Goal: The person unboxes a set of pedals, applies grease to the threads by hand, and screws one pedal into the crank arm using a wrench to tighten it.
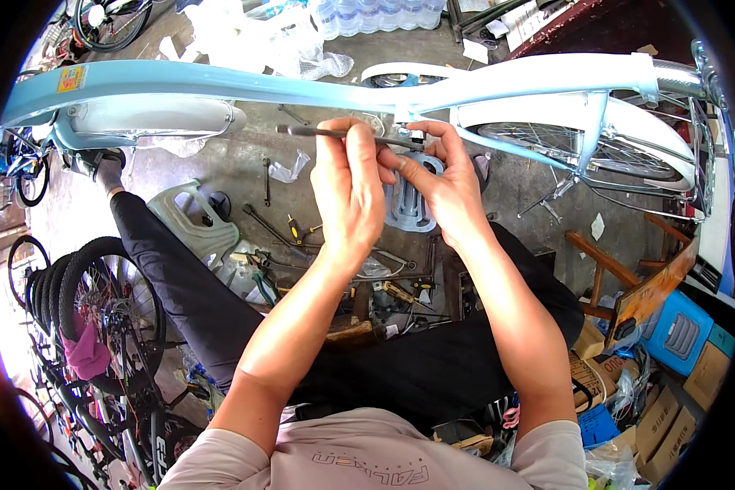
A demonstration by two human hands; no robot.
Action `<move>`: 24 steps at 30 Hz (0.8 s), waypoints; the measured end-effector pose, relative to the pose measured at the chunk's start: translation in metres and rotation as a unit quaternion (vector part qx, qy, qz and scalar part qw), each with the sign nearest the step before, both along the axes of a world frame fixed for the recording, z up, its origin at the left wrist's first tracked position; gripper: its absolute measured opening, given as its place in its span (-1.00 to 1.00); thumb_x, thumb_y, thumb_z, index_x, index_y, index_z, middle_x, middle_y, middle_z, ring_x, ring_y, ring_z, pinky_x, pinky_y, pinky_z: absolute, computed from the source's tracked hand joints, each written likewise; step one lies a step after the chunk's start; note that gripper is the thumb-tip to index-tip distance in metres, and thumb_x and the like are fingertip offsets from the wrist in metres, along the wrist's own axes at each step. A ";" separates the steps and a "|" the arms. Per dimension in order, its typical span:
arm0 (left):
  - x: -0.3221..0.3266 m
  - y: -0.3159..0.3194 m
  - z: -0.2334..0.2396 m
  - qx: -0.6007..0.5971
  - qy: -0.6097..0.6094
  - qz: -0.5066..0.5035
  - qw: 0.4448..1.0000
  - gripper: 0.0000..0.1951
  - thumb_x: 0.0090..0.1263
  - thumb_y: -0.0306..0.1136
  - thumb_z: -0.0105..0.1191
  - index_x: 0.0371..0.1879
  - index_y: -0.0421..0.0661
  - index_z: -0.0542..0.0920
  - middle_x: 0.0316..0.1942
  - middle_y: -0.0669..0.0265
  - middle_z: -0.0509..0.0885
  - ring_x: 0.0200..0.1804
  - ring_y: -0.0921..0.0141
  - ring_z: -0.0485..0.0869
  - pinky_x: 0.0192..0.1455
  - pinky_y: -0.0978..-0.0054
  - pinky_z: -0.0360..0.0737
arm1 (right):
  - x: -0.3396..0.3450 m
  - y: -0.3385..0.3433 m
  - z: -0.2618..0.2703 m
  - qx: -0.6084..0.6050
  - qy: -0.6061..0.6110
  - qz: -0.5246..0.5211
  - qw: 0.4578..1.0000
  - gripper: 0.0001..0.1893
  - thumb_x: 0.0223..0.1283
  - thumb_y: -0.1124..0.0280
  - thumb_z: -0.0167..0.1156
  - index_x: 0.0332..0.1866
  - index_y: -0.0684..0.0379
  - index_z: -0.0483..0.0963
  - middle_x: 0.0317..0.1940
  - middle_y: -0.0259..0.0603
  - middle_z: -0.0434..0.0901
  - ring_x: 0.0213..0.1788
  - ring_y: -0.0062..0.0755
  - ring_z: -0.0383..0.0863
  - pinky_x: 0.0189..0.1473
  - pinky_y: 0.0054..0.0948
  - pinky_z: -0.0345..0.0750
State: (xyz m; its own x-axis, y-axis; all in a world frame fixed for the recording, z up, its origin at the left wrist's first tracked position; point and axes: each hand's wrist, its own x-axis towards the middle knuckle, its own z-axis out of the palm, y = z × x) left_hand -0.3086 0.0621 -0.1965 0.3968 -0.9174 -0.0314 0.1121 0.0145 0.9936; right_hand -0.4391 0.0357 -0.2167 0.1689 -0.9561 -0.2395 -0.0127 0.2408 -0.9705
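Note:
My left hand [350,190] grips a dark metal wrench [306,131] by its handle. The wrench lies nearly level, its far end at the spindle of a grey-blue plastic pedal [411,211]. Curled around that end is my right hand [446,177], its thumb close to my left fingertips and its index finger by the spindle. The fingers partly hide the joint between wrench and spindle. Just above the hands runs the pale blue and white frame [318,92] of a bicycle. The pedal hangs below it, partly behind my right hand.
Several hand tools [294,229] lie on the floor between my legs. Near my left leg is a pale plastic stool [199,214]; a wooden stool [649,288] lies tipped at right. Bicycle wheels [107,306] crowd the left, cardboard boxes [661,422] the lower right.

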 end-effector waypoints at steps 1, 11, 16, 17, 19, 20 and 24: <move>-0.001 0.002 0.000 -0.013 -0.024 0.005 1.000 -0.75 0.74 -0.19 -0.07 -0.05 -0.15 0.49 -0.44 0.34 0.63 -0.46 0.59 0.54 -0.34 0.64 0.52 | 0.000 0.001 -0.001 -0.005 -0.021 -0.002 1.000 -0.52 0.23 0.50 0.45 0.23 0.03 0.49 -0.25 -0.37 0.54 -0.19 -0.63 0.54 -0.15 -0.56 0.49; -0.002 -0.003 -0.010 -0.015 -0.013 0.049 0.999 -0.63 0.76 -0.05 -0.15 -0.10 -0.13 0.54 -0.43 0.39 0.55 -0.44 0.60 0.47 -0.36 0.62 0.46 | 0.000 0.000 0.002 0.041 -0.039 -0.017 0.998 -0.59 0.31 0.50 0.39 0.21 0.02 0.50 -0.26 -0.43 0.36 -0.22 -0.64 0.44 -0.19 -0.58 0.43; 0.000 -0.002 -0.017 0.000 0.017 0.079 0.997 -0.58 0.76 -0.02 -0.16 -0.07 -0.18 0.55 -0.41 0.35 0.59 -0.42 0.55 0.49 -0.28 0.56 0.48 | 0.002 0.000 0.006 0.031 -0.021 0.018 0.999 -0.51 0.33 0.52 0.36 0.30 0.07 0.38 -0.06 -0.25 0.58 -0.02 -0.57 0.60 0.01 -0.54 0.53; -0.001 -0.001 -0.016 0.001 0.018 0.079 0.997 -0.58 0.76 -0.02 -0.16 -0.07 -0.18 0.55 -0.41 0.35 0.59 -0.42 0.55 0.49 -0.28 0.56 0.48 | 0.001 0.001 0.005 0.036 -0.028 0.026 0.999 -0.49 0.32 0.52 0.38 0.31 0.07 0.35 -0.04 -0.23 0.59 0.00 -0.54 0.61 0.03 -0.52 0.55; 0.000 0.000 -0.016 0.013 0.029 0.080 0.996 -0.58 0.76 -0.02 -0.16 -0.07 -0.17 0.55 -0.41 0.35 0.59 -0.42 0.55 0.50 -0.28 0.56 0.48 | 0.001 0.000 0.005 0.035 -0.036 0.026 0.998 -0.47 0.30 0.53 0.38 0.31 0.08 0.34 -0.02 -0.22 0.59 0.03 -0.52 0.61 0.05 -0.49 0.55; 0.002 0.001 -0.016 0.013 0.029 0.081 0.996 -0.58 0.76 -0.02 -0.16 -0.07 -0.17 0.55 -0.41 0.35 0.59 -0.42 0.55 0.50 -0.28 0.56 0.48 | 0.001 0.000 0.006 0.034 -0.044 0.026 0.998 -0.45 0.29 0.54 0.39 0.32 0.08 0.33 0.00 -0.20 0.59 0.05 -0.49 0.62 0.07 -0.47 0.56; 0.005 0.002 -0.010 0.000 0.050 0.048 0.998 -0.64 0.75 -0.08 -0.13 -0.07 -0.16 0.54 -0.37 0.37 0.57 -0.40 0.58 0.50 -0.29 0.60 0.49 | 0.002 -0.002 0.009 0.055 -0.024 0.017 0.998 -0.46 0.28 0.56 0.39 0.30 0.07 0.35 0.02 -0.18 0.58 0.07 -0.46 0.62 0.10 -0.44 0.56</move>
